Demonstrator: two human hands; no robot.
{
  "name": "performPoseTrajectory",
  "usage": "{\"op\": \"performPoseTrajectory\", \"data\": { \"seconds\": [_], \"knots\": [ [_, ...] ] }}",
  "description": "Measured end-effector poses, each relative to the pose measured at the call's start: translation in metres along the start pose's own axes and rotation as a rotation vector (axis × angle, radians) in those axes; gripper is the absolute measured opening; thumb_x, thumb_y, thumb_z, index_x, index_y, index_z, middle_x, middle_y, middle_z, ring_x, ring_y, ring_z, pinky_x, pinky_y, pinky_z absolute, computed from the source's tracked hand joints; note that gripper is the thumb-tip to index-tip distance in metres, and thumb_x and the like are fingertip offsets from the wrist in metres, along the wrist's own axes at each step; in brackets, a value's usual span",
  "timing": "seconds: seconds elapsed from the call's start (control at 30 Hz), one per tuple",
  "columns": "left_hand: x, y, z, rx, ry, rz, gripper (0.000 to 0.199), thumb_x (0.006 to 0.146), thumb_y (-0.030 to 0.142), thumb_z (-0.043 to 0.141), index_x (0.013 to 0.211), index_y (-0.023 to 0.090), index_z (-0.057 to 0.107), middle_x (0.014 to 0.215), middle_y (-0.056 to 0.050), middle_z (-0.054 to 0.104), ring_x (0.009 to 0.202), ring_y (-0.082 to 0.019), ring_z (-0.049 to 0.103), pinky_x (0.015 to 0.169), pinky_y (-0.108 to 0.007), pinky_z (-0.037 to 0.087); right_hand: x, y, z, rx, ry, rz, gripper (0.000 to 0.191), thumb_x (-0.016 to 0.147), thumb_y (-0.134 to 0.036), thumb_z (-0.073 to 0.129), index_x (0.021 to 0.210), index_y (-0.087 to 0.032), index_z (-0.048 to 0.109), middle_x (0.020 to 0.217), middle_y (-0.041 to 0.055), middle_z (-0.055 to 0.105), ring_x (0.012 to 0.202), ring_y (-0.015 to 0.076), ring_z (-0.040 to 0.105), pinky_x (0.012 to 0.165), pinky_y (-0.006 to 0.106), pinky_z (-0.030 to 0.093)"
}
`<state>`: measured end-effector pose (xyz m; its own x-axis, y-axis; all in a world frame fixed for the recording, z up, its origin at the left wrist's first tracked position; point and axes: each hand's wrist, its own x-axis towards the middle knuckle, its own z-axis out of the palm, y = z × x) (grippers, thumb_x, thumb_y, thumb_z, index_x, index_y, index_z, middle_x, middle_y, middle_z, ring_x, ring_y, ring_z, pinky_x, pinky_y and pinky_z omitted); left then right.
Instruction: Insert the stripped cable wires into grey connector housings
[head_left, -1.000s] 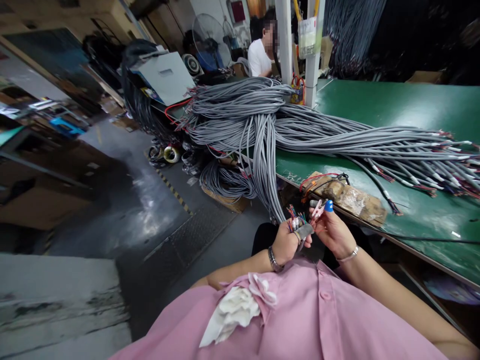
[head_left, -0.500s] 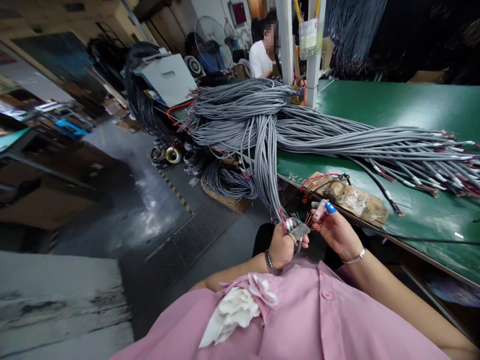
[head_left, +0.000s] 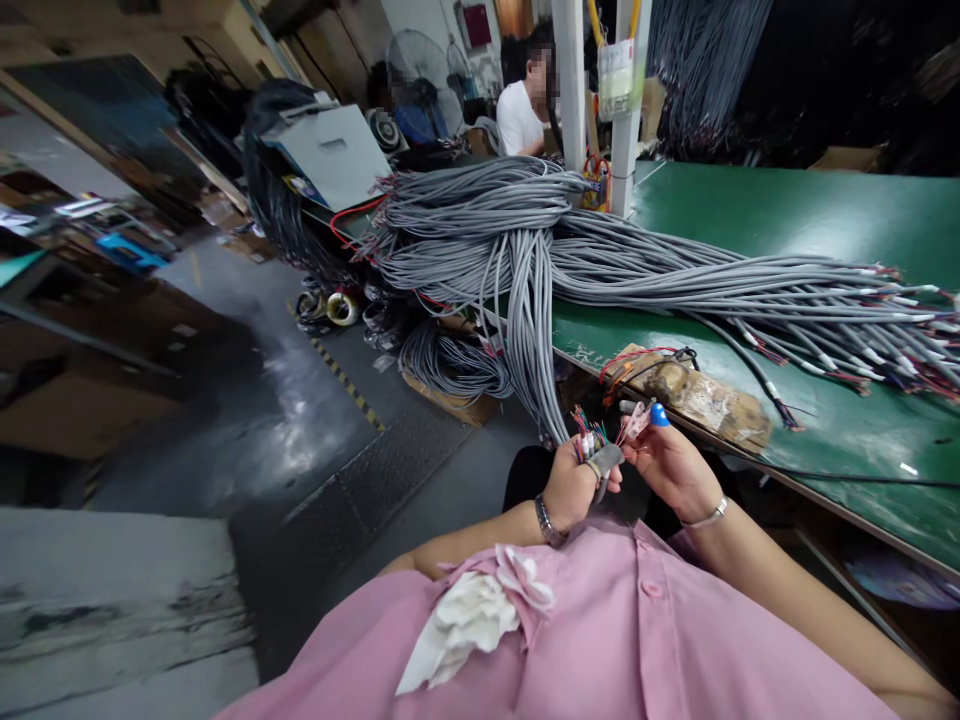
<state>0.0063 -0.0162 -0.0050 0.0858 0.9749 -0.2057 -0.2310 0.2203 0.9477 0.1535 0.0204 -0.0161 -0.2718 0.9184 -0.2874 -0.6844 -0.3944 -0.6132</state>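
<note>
My left hand (head_left: 571, 488) is closed around the ends of several grey cables (head_left: 536, 350), which hang over the table's front edge. Thin coloured wires (head_left: 592, 432) fan out above its fingers, and a grey wrap covers the thumb. Close by on the right, my right hand (head_left: 679, 472) pinches the tips of some reddish wires. It has a blue cover (head_left: 659, 414) on one fingertip and a pale pinkish wrap (head_left: 637, 420) on another. Exactly how many wires it grips cannot be made out.
A green table (head_left: 772, 215) carries a large heap of grey cables (head_left: 675, 265) with stripped ends. A taped cardboard-coloured block (head_left: 709, 400) with wires lies at its front edge. Below sits a cable coil (head_left: 450, 365). A person in white (head_left: 519, 118) sits behind a post (head_left: 571, 90).
My left hand has shifted slightly right, and the coloured wires above it stand out more. My right hand stays beside it, its fingers turned a little at the wire tips.
</note>
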Motion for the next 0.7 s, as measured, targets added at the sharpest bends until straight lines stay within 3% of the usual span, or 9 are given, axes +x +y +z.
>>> {"op": "performPoseTrajectory", "data": {
  "seconds": [0.33,0.57,0.7],
  "knots": [
    [0.002,-0.006,0.000,0.006,-0.005,-0.050,0.037,0.071,0.047,0.071,0.073,0.012,0.059,0.055,-0.002,0.062,0.043,-0.011,0.056,0.043,-0.021,0.044,-0.001,0.002,0.002,-0.003,0.029,-0.022,0.026,0.076,-0.045,0.072,0.088,-0.023,0.070,0.087,0.0024,0.072,0.065,0.0135,0.059,0.063,0.028,0.046],
    [-0.008,-0.004,-0.009,-0.025,0.017,-0.018,0.036,0.072,0.046,0.070,0.073,0.012,0.062,0.056,-0.002,0.062,0.044,-0.010,0.055,0.044,-0.022,0.046,-0.001,0.002,-0.006,0.001,-0.046,0.034,0.045,0.081,-0.064,0.054,0.090,-0.023,0.068,0.093,0.0046,0.070,0.070,0.0149,0.060,0.061,0.028,0.050],
    [-0.009,-0.006,-0.011,-0.070,0.062,0.022,0.032,0.071,0.043,0.072,0.077,0.012,0.064,0.056,-0.001,0.062,0.046,-0.011,0.056,0.046,-0.023,0.047,-0.002,-0.003,0.000,-0.082,-0.036,0.021,0.034,0.081,-0.054,0.062,0.090,-0.021,0.068,0.087,0.0040,0.070,0.063,0.0124,0.058,0.058,0.026,0.050]
  ]
}}
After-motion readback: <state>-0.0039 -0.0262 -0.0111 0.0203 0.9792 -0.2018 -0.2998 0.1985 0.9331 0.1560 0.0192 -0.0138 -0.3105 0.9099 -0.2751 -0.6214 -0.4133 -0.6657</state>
